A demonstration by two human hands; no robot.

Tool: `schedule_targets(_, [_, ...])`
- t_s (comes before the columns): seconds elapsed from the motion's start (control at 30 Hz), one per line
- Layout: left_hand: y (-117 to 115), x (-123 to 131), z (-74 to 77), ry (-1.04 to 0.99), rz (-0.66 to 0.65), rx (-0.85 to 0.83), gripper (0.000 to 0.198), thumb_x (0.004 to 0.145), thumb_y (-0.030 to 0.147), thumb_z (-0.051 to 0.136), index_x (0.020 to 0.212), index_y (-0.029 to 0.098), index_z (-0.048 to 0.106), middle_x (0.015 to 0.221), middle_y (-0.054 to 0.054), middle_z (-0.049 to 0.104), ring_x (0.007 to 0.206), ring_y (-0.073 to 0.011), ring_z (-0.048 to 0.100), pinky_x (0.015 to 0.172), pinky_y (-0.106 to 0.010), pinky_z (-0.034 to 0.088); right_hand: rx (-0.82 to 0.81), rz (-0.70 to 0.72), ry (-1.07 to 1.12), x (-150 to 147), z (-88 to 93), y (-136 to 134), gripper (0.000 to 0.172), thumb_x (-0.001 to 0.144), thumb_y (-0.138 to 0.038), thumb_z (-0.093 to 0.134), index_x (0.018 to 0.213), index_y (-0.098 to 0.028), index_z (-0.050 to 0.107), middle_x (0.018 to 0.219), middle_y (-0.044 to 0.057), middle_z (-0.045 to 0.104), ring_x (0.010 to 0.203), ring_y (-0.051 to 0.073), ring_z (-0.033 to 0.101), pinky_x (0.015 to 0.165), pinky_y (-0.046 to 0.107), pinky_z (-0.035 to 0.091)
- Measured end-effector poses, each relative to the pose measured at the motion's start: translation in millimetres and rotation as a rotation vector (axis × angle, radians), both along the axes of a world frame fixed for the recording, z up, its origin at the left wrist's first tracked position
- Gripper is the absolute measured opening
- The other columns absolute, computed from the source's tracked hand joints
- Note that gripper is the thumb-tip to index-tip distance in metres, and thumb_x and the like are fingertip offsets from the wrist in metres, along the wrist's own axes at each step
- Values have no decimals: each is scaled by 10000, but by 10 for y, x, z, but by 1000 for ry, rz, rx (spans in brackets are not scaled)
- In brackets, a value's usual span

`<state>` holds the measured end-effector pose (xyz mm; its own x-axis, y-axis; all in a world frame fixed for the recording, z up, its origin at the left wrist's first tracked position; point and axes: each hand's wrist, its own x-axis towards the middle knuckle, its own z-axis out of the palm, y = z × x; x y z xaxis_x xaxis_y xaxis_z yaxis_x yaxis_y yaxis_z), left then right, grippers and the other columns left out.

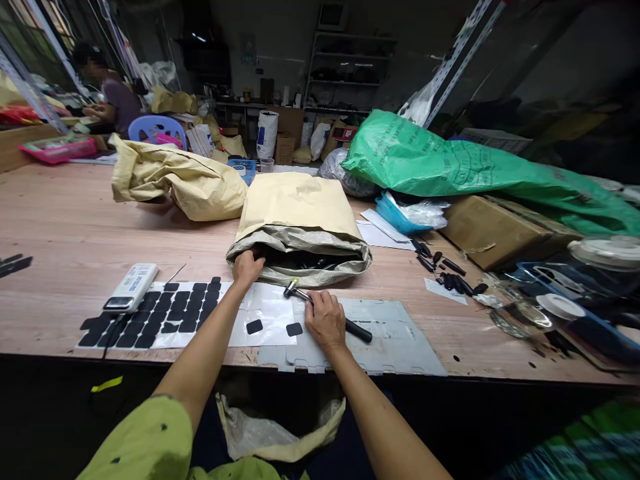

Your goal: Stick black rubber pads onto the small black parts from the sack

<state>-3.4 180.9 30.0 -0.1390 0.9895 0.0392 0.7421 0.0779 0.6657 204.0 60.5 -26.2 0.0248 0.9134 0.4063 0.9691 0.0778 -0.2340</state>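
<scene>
At the surface's (pixel 75 227) near edge, 6 o'clock | right hand (pixel 325 320) grip closed around a black-handled hammer (pixel 295 290), head toward 10 o'clock | left hand (pixel 247 267) at 11 o'clock, fingers tucked into open sack (pixel 300 207), grip width hidden | print on green bag (pixel 450 160), 1 o'clock, unreadable

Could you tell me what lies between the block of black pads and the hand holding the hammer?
Head view: two single black pads lie apart on the white sheet, just left of the right hand.
</scene>
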Motion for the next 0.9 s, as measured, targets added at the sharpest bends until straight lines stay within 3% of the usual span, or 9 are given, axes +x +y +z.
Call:
schedule_targets(0.17, [-934,-165,-151,-75,-347,106,186,825,290,642,989,222,696,942,-39,690,923,-229,570,786,-338,457,-1,-6,-10,-4,-4,0,212,896,-240,512,1069,-209,630,954,58,585,908,203,461,766,313,298])
schedule_targets(0.27, [-1237,-171,-268,-30,-430,78,171,783,274,695,946,228,716,886,-29,679,915,-231,542,814,-350,431,-7,-12,-3,1,-15,1,214,891,-248,525,1069,-212,639,953,56,587,900,201,458,756,312,297])
schedule_targets(0.43, [-1277,-145,-349,55,-440,78,183,762,305,741,936,246,742,884,-18,671,926,-230,527,844,-366,386,-19,-4,20,20,-30,16,234,904,-267,534,1100,-227,654,963,48,610,903,195,475,759,305,306])
schedule_targets(0.6, [-1254,-146,-328,70,-444,59,164,745,291,740,904,256,758,856,-9,664,920,-223,534,836,-354,385,-61,28,62,30,48,-30,290,917,-237,518,1175,-240,651,986,42,651,904,186,526,764,298,356])
schedule_targets(0.9, [-1268,-143,-298,74,-439,36,171,749,340,733,904,285,780,835,-11,660,913,-226,535,834,-357,392,-67,211,367,-114,298,-578,314,963,-325,453,1208,-293,648,1047,6,691,934,140,632,785,229,465])
